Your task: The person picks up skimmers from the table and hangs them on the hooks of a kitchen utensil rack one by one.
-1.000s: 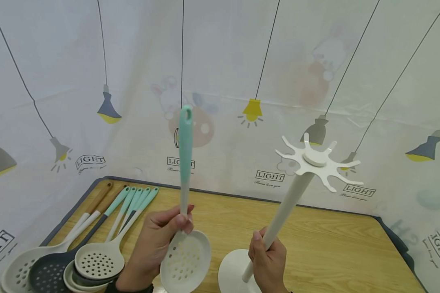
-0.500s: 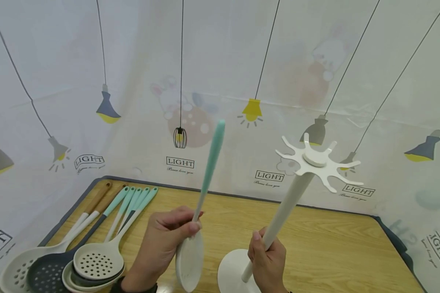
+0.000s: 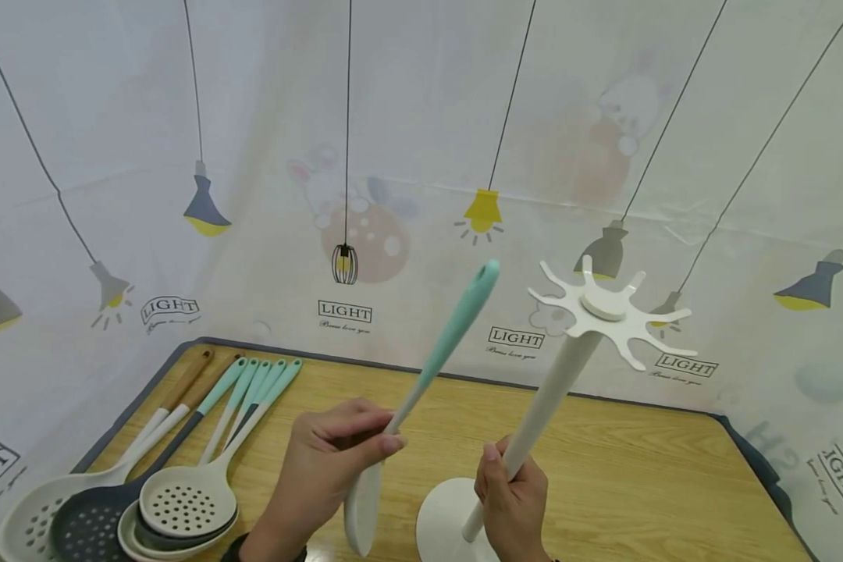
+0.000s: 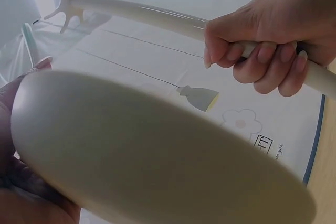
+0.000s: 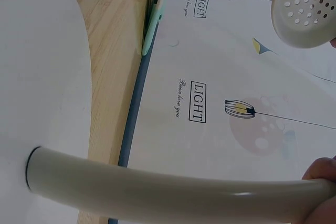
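Observation:
In the head view my left hand (image 3: 323,476) pinches a white skimmer with a mint-green handle (image 3: 457,324), gripping its neck between thumb and fingers. The handle leans up and to the right; the head hangs below, seen nearly edge-on. Its smooth underside (image 4: 147,150) fills much of the left wrist view, while holes show in the skimmer head (image 5: 287,27) in the right wrist view. My right hand (image 3: 513,499) is wrapped around the white pole (image 3: 555,382) of a utensil stand. Curved hooks (image 3: 607,308) fan out at its top, all bare, above a round base (image 3: 439,519).
At the table's left lie several utensils: a stacked white skimmer (image 3: 188,499) with a mint handle, a dark skimmer (image 3: 98,523), and others with wooden handles (image 3: 190,378). A wood-patterned mat (image 3: 639,468) covers the table. Behind it hangs a lamp-printed curtain (image 3: 421,117).
My left hand has turned the skimmer from facing me to edge-on, and its handle has swung rightward toward the stand's hooks. The right hand and the stand have stayed put.

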`<control>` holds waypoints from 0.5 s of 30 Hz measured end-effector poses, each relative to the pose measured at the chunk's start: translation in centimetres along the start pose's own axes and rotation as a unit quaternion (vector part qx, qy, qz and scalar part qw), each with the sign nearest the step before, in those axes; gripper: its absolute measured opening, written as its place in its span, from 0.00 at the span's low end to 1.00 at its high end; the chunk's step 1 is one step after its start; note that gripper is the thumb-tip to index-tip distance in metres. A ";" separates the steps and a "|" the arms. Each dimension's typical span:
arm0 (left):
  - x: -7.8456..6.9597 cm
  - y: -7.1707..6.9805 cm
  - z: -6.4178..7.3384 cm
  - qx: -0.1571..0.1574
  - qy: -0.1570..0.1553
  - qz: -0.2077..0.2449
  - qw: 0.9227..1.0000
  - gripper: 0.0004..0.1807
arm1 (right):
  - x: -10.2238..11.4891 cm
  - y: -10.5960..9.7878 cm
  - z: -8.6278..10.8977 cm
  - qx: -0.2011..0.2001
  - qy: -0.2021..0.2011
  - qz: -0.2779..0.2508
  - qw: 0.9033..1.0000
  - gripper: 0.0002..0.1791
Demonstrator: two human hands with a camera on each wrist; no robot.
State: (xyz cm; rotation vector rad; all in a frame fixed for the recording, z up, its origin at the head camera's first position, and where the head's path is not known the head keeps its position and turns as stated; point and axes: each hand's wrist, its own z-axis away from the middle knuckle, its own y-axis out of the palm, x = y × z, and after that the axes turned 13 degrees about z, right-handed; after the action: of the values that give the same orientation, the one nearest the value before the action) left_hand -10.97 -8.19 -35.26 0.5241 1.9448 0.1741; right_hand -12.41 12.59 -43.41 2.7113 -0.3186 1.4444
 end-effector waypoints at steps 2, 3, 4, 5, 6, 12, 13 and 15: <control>0.0 0.1 0.0 0.001 -0.001 -0.003 1.000 0.12 | 0.1 0.0 0.0 0.002 -0.005 -0.002 1.000 0.13; 0.1 0.1 0.0 0.002 -0.002 -0.004 1.000 0.13 | 0.1 0.0 0.0 0.002 -0.006 -0.001 1.000 0.13; 0.1 0.2 0.0 0.004 -0.003 -0.005 1.000 0.13 | 0.2 0.0 -0.1 0.002 -0.005 0.001 1.000 0.14; 0.1 0.2 0.0 0.005 -0.003 -0.005 1.000 0.13 | 0.2 0.0 -0.1 0.002 -0.007 0.001 1.000 0.14; 0.1 0.3 0.0 0.006 -0.002 -0.005 1.000 0.13 | 0.2 0.0 -0.1 0.002 -0.005 0.003 1.000 0.14; 0.3 0.6 -0.1 0.006 0.000 -0.010 1.000 0.14 | 0.2 -0.1 -0.1 0.007 -0.010 0.003 1.000 0.14; 0.3 0.6 -0.1 0.006 -0.001 -0.012 1.000 0.14 | 0.1 -0.1 -0.1 0.007 -0.011 0.003 1.000 0.14; 0.3 0.7 -0.1 0.005 -0.004 -0.017 1.000 0.14 | 0.2 -0.1 -0.1 0.008 -0.007 0.005 1.000 0.14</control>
State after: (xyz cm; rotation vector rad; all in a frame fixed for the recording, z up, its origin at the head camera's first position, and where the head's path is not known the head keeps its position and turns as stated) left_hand -10.98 -7.38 -35.20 0.4975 1.9461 0.1412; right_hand -12.35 12.66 -43.25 2.7373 -0.3223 1.4371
